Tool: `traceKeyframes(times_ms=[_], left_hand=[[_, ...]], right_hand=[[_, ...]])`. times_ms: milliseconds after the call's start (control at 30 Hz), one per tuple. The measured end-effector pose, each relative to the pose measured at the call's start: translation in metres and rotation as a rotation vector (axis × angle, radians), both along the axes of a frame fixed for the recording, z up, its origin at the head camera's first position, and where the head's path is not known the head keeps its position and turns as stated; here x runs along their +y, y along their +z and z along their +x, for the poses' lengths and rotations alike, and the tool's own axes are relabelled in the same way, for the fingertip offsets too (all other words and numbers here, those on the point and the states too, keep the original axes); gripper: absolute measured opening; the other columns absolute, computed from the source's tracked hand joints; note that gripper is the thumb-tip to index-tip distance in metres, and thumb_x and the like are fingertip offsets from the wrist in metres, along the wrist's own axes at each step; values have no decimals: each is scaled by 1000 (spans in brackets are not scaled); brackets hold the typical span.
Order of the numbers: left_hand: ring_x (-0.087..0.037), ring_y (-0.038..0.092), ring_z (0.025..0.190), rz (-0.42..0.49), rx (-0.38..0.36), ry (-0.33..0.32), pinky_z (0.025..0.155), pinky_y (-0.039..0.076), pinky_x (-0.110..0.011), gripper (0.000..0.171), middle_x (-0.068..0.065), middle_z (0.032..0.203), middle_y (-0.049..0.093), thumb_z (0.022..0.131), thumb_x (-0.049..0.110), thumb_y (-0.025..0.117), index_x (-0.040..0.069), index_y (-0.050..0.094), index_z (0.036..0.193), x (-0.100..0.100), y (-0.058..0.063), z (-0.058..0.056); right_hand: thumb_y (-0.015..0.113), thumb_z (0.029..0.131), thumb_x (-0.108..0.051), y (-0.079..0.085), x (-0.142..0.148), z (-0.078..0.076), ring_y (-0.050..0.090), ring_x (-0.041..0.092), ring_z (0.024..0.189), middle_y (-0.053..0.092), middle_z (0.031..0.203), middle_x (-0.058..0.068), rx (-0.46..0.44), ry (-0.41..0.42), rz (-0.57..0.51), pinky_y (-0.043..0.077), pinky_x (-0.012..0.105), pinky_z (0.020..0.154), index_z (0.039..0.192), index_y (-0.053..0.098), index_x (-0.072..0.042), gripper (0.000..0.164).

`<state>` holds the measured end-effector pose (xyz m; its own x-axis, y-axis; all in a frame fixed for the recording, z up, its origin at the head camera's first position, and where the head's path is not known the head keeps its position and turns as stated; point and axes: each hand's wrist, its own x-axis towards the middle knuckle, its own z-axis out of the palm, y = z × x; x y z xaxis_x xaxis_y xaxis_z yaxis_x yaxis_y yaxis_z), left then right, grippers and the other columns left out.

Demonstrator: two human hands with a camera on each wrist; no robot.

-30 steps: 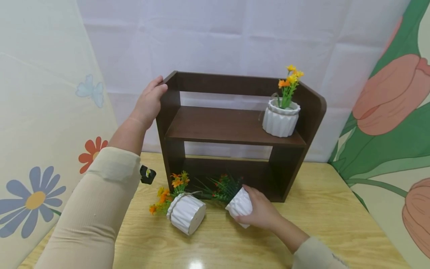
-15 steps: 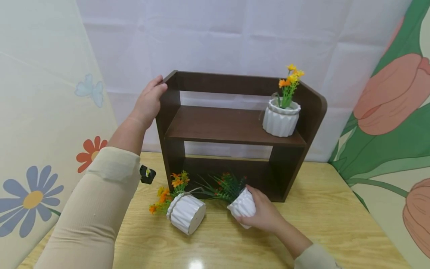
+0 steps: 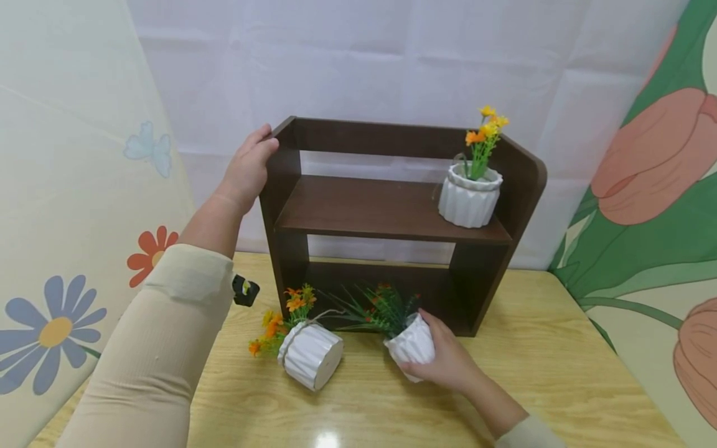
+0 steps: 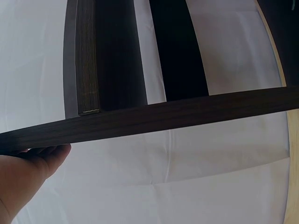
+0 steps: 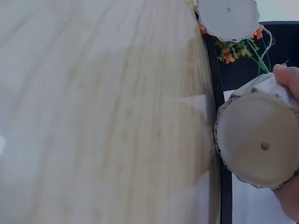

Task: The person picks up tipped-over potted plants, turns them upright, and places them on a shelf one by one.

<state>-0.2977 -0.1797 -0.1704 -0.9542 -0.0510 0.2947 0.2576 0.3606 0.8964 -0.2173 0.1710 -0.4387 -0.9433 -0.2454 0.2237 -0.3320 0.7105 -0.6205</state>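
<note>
My left hand (image 3: pixel 246 168) rests against the left side panel of a dark brown two-tier shelf (image 3: pixel 364 208), near its top edge; in the left wrist view the hand (image 4: pixel 28 175) touches the panel's outer face. With thumb and fingers, my right hand (image 3: pixel 445 354) grips a white ribbed flowerpot (image 3: pixel 411 348), tilted, its red-flowered green plant (image 3: pixel 386 311) leaning left before the lower tier. The right wrist view shows this flowerpot's underside (image 5: pixel 259 140) with a small hole. Left of it, a second white flowerpot (image 3: pixel 310 358) lies on its side, with orange flowers (image 3: pixel 271 326).
On the upper tier's right end stands a third white flowerpot (image 3: pixel 469 199) with yellow and orange flowers. A small black object (image 3: pixel 245 290) shows beside the left sleeve. The shelf stands on a wood-grain table (image 3: pixel 358 410) before a pale cloth backdrop (image 3: pixel 358 62).
My right hand has shifted slightly to the right with the flowerpot, and the plant has moved along with it. My left hand stays in place on the shelf.
</note>
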Motion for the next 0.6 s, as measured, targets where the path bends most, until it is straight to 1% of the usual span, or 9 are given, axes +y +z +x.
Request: traceKeyframes(times_ms=[67,233,433,600], left_hand=[[-20,9,153,4,1,-2,124,9,-43,61,-2,166,12,104,41,28,20,13,159,0,0,0],[-20,10,152,13,-3,-2,124,10,-42,61,-1,166,13,104,41,29,21,14,159,-1,0,-1],[-20,12,152,17,-4,-8,124,11,-42,61,-2,166,13,104,40,28,20,13,159,-1,0,-1],[-21,14,152,19,4,-16,124,11,-42,61,-4,166,14,104,39,28,19,12,159,0,0,-1]], right_hand=[[87,62,-40,-1,2,0,54,33,119,50,141,20,-10,-3,-5,49,49,93,149,35,-6,107],[88,61,-39,-3,5,2,56,33,116,50,140,21,-1,1,-18,49,49,91,150,33,-6,109],[89,60,-38,-1,7,7,58,32,110,50,138,22,-16,-7,-17,51,48,87,150,32,-6,112],[90,58,-37,0,9,10,58,33,110,51,136,24,3,-2,-17,51,47,87,148,34,-3,112]])
